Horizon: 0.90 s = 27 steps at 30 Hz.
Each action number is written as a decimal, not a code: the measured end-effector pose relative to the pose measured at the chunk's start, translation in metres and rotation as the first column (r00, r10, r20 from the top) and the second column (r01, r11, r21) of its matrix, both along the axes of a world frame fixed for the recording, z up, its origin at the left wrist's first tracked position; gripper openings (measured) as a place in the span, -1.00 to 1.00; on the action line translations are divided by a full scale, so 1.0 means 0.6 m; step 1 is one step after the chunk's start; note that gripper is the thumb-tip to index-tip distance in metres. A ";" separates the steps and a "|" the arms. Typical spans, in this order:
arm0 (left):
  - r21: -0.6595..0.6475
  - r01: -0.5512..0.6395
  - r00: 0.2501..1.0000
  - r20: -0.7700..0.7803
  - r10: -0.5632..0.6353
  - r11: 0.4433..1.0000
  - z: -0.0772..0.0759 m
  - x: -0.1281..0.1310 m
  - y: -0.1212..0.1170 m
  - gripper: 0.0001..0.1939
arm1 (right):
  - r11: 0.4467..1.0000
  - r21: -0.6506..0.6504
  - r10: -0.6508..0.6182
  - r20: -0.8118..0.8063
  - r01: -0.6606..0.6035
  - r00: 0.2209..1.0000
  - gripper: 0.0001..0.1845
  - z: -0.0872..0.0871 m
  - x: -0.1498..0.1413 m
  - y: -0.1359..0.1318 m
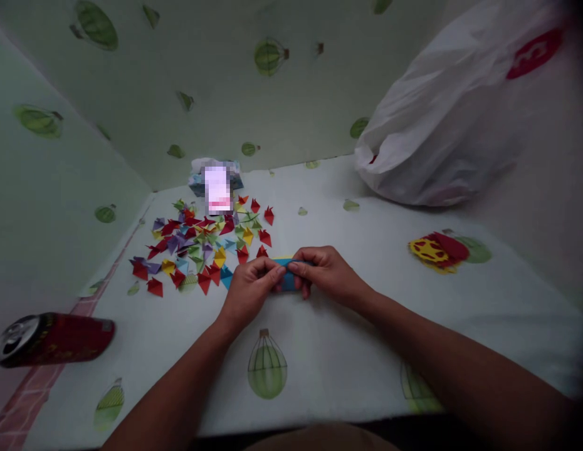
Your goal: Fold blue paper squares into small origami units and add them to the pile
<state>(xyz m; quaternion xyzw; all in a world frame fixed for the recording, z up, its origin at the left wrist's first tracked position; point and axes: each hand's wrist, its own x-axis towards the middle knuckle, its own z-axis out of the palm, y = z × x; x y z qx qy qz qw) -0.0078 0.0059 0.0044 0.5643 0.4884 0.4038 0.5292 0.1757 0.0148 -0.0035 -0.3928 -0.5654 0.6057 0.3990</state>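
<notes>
My left hand (252,285) and my right hand (323,270) meet at the middle of the table, fingertips pinched together on a small blue piece of paper (288,280). Both hands press it against the white cloth with green balloon prints (320,351). The paper is mostly covered by my fingers; only a blue strip shows between them. Just left of my hands lies a heap of small folded paper pieces (204,241) in red, yellow, purple, green and blue.
A red drink can (51,339) lies on its side at the left edge. A white plastic bag (461,119) bulges at the back right. A stack of red and yellow papers (437,250) lies on the right. A small packet (197,178) stands behind the heap.
</notes>
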 end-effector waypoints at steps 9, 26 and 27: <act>0.060 -0.111 0.994 -0.005 0.112 0.992 0.003 -0.002 0.000 -0.74 | 0.990 -0.112 -0.099 -0.109 0.087 0.989 -0.65 -0.006 0.002 0.007; 0.060 -0.076 0.997 0.021 0.075 0.995 0.000 -0.004 0.001 -0.70 | 0.996 0.065 -0.068 0.033 0.066 0.997 -0.64 0.001 0.002 0.000; 0.044 -0.065 0.998 0.029 0.064 0.997 0.000 -0.004 0.002 -0.69 | 0.995 0.083 -0.067 0.056 0.062 0.996 -0.65 0.003 0.004 -0.001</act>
